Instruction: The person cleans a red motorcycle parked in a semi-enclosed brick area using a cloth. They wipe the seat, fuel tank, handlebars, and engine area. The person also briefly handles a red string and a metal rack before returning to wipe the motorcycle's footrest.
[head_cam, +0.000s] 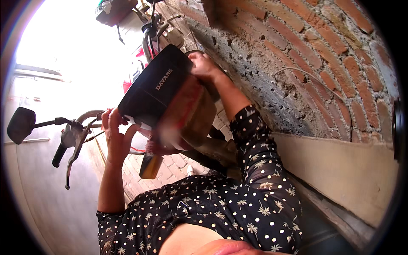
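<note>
A black Dayang-branded motorcycle front panel is tilted before me, among the handlebar parts. My left hand grips its lower left end, with the thumb on the near side. At the upper right corner, my right hand holds the edge, its fingers partly hidden. Under the panel is a blurred reddish-brown part whose kind I cannot tell. An amber and dark piece, perhaps a turn signal, hangs below it.
At left a handlebar grip, a metal lever and a mirror jut out. Another lever is at the top. A brick wall with a loose cable rises at right, above a plastered ledge. Paving lies below.
</note>
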{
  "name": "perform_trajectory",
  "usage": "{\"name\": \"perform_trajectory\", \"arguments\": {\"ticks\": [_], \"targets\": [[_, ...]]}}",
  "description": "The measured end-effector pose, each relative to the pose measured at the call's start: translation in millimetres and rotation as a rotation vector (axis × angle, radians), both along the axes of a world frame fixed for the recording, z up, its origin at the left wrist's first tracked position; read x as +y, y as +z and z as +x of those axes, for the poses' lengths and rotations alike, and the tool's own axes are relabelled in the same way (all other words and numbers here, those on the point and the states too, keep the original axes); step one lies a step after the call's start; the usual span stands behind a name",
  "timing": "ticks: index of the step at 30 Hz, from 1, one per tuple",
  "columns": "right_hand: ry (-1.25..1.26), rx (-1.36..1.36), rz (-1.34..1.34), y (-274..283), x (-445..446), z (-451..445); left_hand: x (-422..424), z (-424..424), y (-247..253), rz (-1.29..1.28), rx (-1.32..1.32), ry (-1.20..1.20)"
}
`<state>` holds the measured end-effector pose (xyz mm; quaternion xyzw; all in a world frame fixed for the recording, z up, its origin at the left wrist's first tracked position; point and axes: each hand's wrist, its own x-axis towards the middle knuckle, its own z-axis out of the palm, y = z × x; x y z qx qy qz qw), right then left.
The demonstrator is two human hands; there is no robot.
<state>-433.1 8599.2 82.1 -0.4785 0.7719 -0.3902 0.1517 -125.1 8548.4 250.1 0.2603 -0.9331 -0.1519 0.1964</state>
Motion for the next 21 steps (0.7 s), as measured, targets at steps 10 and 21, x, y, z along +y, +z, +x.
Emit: {"name": "perform_trajectory", "arguments": {"ticks": [10,21], "targets": [[-0.447,-0.196,-0.092,-57.7,-2.1,-82.1,-2.7,0.5,-3.7,0.076,0.046,0.010],[0.207,0.124,0.060,-79.6,-49.8,-110.1,-9.7,1.4,-4.7,-0.020,0.003,-0.068]]}}
